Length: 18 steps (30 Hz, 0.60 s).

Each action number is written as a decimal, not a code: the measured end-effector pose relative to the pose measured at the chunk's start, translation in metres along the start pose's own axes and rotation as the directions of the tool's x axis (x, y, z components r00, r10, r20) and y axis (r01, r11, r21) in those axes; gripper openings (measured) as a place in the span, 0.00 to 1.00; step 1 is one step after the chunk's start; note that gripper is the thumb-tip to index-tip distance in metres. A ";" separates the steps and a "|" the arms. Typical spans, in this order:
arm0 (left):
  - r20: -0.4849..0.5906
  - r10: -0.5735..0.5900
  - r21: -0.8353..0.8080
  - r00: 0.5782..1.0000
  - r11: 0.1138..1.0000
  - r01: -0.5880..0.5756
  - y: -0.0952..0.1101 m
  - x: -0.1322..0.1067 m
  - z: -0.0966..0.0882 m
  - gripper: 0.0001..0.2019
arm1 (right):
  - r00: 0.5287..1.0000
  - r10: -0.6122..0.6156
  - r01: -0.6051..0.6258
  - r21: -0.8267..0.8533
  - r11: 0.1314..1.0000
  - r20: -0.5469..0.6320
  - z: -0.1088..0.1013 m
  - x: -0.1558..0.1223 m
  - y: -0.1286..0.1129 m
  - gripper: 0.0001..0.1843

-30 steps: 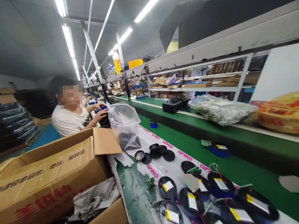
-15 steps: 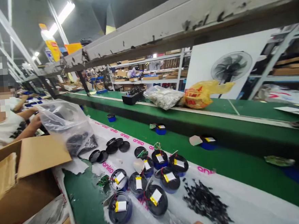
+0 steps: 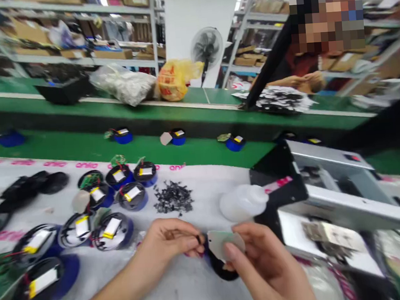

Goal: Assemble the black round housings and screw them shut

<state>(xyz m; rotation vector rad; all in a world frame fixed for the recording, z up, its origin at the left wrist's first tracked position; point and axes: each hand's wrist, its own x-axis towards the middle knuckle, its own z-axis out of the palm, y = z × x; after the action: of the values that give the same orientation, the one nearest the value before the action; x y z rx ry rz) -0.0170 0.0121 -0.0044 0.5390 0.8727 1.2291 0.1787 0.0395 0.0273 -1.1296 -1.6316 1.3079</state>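
My left hand (image 3: 174,241) is closed in a pinch, with a small black piece (image 3: 198,238) showing at its fingertips. Facing it, my right hand (image 3: 267,259) grips a thin pale circuit board (image 3: 216,245) between thumb and fingers. Just below the board is a round black housing (image 3: 224,271), partly covered by the board and my right fingers. To the left stand several blue-and-black round housings (image 3: 133,196) with white-and-yellow batteries inside and boards on wires. A pile of small black pieces (image 3: 174,197) lies beyond my left hand.
A white plastic bottle (image 3: 243,202) lies or leans beside a grey metal machine (image 3: 339,181) on the right. More blue housings (image 3: 235,143) sit along the green belt (image 3: 203,152). Black round lids (image 3: 53,182) lie at left. Across the bench, a person's hands (image 3: 298,80) are near white sheets.
My view has swung right and down from the left end of the bench. Both my hands are now in view, with the circuit board in the right; before, only a bit of skin showed.
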 end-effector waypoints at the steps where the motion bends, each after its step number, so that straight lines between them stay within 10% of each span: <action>1: 0.000 -0.003 0.004 1.000 1.000 0.003 0.002 0.000 -0.001 0.07 | 1.000 0.008 -0.008 0.039 0.999 0.005 0.002 0.000 -0.002 0.11; 18: -0.005 -0.035 -0.024 0.999 0.999 0.035 0.007 0.000 0.000 0.08 | 0.958 -0.231 0.267 -0.239 0.934 0.169 -0.010 0.000 -0.013 0.19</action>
<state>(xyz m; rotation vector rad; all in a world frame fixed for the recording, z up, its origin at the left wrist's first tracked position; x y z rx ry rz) -0.0211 0.0142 0.0010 0.5001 0.8676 1.2081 0.1853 0.0418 0.0422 -0.9555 -2.0236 1.0481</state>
